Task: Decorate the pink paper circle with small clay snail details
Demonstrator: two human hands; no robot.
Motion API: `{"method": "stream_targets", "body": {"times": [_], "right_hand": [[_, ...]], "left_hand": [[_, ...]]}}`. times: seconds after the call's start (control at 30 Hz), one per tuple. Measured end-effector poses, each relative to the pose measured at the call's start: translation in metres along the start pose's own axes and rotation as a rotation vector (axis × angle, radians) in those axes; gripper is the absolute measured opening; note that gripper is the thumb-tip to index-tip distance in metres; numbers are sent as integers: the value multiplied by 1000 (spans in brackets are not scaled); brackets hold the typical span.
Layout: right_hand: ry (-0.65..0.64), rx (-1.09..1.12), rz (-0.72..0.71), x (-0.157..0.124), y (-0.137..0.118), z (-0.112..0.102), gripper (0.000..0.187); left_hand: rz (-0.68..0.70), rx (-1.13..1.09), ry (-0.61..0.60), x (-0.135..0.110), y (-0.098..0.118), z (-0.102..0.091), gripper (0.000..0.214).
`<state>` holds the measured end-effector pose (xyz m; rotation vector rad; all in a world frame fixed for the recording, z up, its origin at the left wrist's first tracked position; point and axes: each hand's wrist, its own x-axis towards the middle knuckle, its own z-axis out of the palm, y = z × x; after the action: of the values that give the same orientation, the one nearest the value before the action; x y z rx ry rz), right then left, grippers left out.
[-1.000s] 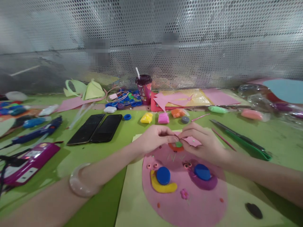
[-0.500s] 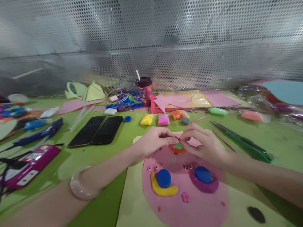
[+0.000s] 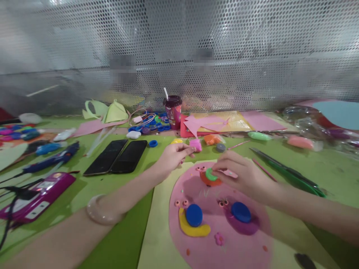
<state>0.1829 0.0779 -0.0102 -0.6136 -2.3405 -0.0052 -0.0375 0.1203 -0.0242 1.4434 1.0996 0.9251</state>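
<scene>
My left hand (image 3: pixel 176 158) is above the top left edge of the pink paper oval (image 3: pixel 204 201), thumb and forefinger pinched; what is between them is too small to name. My right hand (image 3: pixel 238 173) has its fingers pinched at the right edge of a green disc (image 3: pixel 211 174) on an orange clay snail (image 3: pixel 209 182); whether they grip anything is hidden. Lower on the oval are a yellow clay snail (image 3: pixel 193 231) and a purple clay snail (image 3: pixel 246 226), each with a blue bottle cap. A pink clay flower (image 3: pixel 219 238) lies between and below them.
Two black phones (image 3: pixel 117 157) lie to the left, near a purple power strip (image 3: pixel 39 198) and a blue glue gun (image 3: pixel 53 158). Green-handled scissors (image 3: pixel 294 175) rest at right. Clay packets (image 3: pixel 195 145) and a drink cup (image 3: pixel 173 112) stand along the back.
My hands were together over the orange snail. The left has moved away to the left and up; the right stays by the snail, whose green disc and eyes are now uncovered.
</scene>
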Motion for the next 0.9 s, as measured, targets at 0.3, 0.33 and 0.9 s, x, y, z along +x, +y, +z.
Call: {"method": "stream_targets", "body": {"times": [0.3,0.33,0.9], "right_hand": [[-222,-76,-73,-21,8,-8,17],[-229,-80,-80,-21,8,-8,17],[-248,-240,-206,-15,0,-7,25]], "left_hand": [[-50,9,-6,-3,3,5,28],[-53,15,-2,-3,4,5,27],[-75,84,11,-5,7,6,30]]}}
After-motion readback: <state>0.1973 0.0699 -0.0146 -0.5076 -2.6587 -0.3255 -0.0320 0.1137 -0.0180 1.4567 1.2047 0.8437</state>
